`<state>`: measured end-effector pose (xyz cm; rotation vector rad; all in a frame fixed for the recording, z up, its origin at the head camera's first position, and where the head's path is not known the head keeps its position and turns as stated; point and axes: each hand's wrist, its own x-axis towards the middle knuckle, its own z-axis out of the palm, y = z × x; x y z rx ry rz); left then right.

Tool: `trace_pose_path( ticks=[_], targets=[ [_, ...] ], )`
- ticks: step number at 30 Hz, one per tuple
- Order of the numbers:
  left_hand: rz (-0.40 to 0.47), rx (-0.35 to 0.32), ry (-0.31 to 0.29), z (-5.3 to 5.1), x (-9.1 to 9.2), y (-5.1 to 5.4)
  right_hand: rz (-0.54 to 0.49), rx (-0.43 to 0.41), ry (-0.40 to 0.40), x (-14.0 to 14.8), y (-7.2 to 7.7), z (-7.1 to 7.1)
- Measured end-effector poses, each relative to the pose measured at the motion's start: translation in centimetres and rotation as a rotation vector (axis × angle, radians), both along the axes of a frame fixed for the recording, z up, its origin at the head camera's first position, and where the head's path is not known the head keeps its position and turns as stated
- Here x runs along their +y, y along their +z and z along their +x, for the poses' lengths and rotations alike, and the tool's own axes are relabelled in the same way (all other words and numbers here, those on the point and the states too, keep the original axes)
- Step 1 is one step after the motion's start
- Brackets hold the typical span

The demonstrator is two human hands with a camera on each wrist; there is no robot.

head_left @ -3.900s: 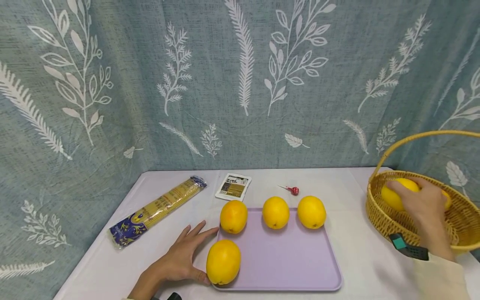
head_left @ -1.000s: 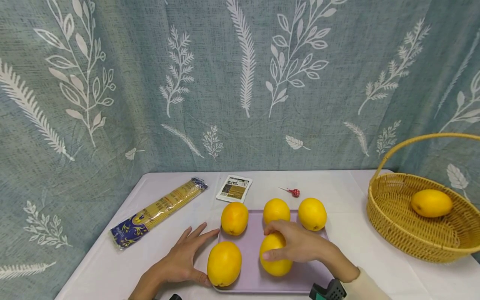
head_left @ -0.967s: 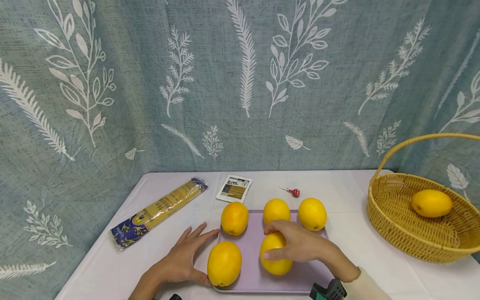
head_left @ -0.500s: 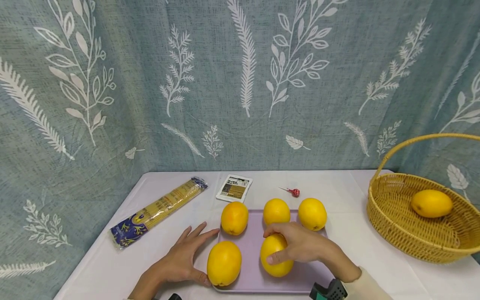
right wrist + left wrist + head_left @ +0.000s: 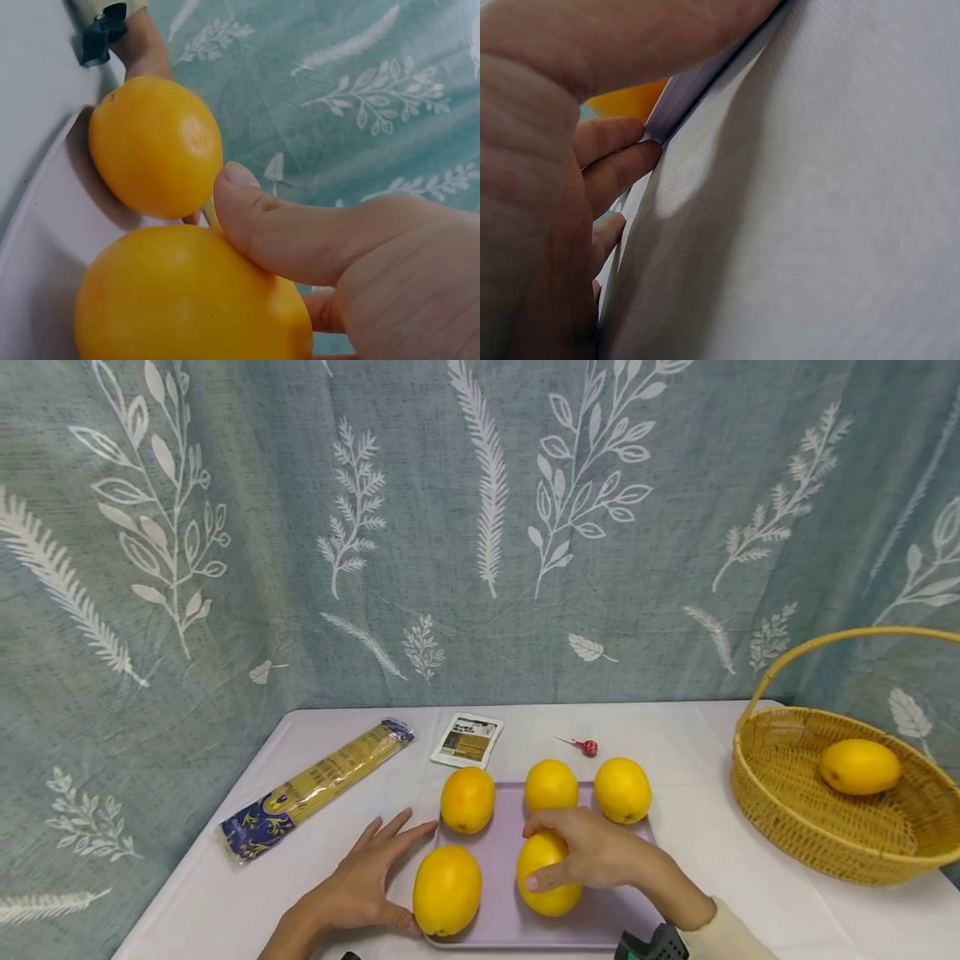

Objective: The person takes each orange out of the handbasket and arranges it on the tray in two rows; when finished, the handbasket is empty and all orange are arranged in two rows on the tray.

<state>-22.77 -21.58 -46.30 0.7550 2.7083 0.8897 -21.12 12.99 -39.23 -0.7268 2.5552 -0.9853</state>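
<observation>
My right hand [image 5: 600, 852] holds an orange [image 5: 543, 881] on the lilac tray [image 5: 615, 922], its thumb on the near side and fingers over the far side. The right wrist view shows the thumb [image 5: 292, 232] against that fruit, with another orange [image 5: 157, 146] behind it. My left hand [image 5: 360, 885] rests on the table with fingers spread. Its index fingertip and thumb touch the tray's left edge, beside a front-left orange [image 5: 447, 891]. Three more oranges line the tray's back: left [image 5: 467, 800], middle [image 5: 551, 785] and right [image 5: 622, 790].
At right stands a wicker basket [image 5: 780, 814] with a tall handle and one orange [image 5: 860, 767] inside. A noodle packet [image 5: 315, 789] lies left of the tray. Behind the tray lie a white-and-brown pouch [image 5: 467, 740] and a red lollipop [image 5: 589, 747].
My right hand has carried an orange from the basket leftward onto the tray. During the last second it has barely shifted on the fruit. The left hand has stayed at the tray's edge.
</observation>
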Motion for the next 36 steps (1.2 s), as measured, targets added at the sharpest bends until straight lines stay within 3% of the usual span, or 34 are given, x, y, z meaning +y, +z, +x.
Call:
trace_pose_path(
  ticks=[8, 20, 27, 36],
  targets=[
    [-0.004, 0.025, -0.01, -0.1, 0.2, -0.1, 0.045, 0.03, 0.008, 0.5, 0.4, 0.3],
    [-0.008, -0.014, 0.018, 0.0, 0.4, 0.0, -0.05, 0.02, 0.023, 2.7, 2.7, 0.1],
    [-0.005, -0.015, 0.011, 0.1, 0.3, -0.1, -0.091, 0.095, -0.069, 5.8, 4.3, -0.4],
    [-0.004, -0.014, 0.01, 0.2, 0.3, 0.0, -0.057, 0.183, -0.313, 11.2, 5.1, -1.6]
  ],
)
